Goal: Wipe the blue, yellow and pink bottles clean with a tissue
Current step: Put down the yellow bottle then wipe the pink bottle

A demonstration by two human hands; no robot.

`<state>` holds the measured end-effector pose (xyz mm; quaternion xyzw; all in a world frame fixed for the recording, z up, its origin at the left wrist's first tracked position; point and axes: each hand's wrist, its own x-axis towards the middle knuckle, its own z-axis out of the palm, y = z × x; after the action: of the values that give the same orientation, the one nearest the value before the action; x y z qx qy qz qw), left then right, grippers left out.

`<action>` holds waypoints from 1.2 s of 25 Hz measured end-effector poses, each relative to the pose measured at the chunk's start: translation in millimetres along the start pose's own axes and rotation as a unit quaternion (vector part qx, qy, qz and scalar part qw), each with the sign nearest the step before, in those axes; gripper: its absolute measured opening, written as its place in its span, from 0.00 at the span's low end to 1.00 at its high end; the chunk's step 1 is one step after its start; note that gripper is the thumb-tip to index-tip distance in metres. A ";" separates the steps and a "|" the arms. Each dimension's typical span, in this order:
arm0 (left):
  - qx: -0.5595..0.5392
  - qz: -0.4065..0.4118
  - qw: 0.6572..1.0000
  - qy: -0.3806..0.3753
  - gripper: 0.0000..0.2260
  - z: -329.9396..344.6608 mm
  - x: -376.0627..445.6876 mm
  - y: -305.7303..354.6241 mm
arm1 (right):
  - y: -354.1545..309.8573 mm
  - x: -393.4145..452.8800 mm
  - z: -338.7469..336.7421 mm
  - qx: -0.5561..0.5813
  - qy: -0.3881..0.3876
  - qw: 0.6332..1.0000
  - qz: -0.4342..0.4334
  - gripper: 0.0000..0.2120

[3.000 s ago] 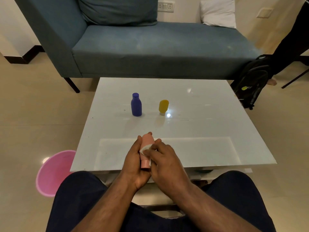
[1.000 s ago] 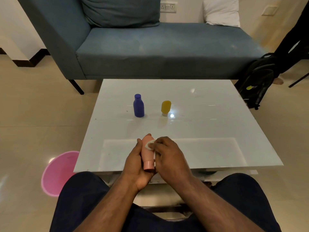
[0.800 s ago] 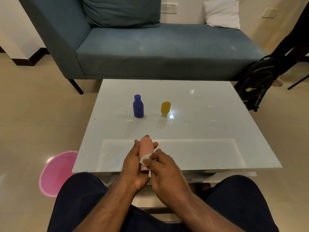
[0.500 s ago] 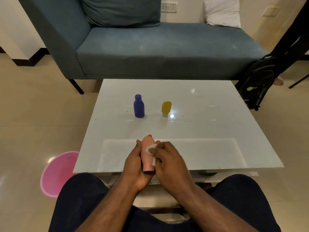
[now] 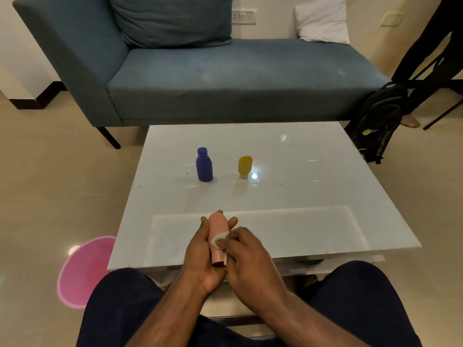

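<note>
My left hand (image 5: 200, 256) grips the pink bottle (image 5: 217, 229) over the near edge of the white table (image 5: 300, 196), with its cap end toward me. My right hand (image 5: 246, 256) pinches a small white tissue (image 5: 218, 239) and presses it against the middle of the pink bottle. The blue bottle (image 5: 204, 165) stands upright further back on the table. The yellow bottle (image 5: 244, 167) stands on its cap a little to the right of the blue one.
A blue sofa (image 5: 225, 71) runs behind the table. A pink basin (image 5: 82, 270) sits on the floor to the left. A black backpack (image 5: 378, 121) leans at the table's right rear, beside a standing person's legs (image 5: 426, 53).
My right hand has rubbed the tissue up and down along the pink bottle, and now presses it lower than half a second ago. The blue and yellow bottles have stayed in place.
</note>
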<state>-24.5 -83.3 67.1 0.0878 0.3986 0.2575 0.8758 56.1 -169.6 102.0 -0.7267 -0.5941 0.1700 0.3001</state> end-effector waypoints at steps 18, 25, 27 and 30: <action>0.006 -0.012 1.000 0.016 0.23 7.1 -7.9 -1.2 | 4.3 9.0 4.0 -0.030 0.002 1.000 -0.006 0.16; 0.043 -0.015 0.999 0.016 0.19 8.8 -6.9 -1.1 | 15.5 33.0 1.9 -0.044 0.032 0.998 0.008 0.15; 0.032 -0.025 0.999 0.009 0.21 9.8 -10.7 1.1 | 5.4 12.8 5.4 -0.041 0.014 0.999 -0.018 0.15; 0.050 -0.025 0.998 0.018 0.22 11.6 -7.2 -1.7 | 20.6 26.3 6.6 -0.006 0.047 0.999 0.005 0.13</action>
<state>-19.1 -87.9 79.0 0.1166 0.4287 0.2165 0.8693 74.0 -145.0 86.7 -0.7384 -0.5768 0.1337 0.3228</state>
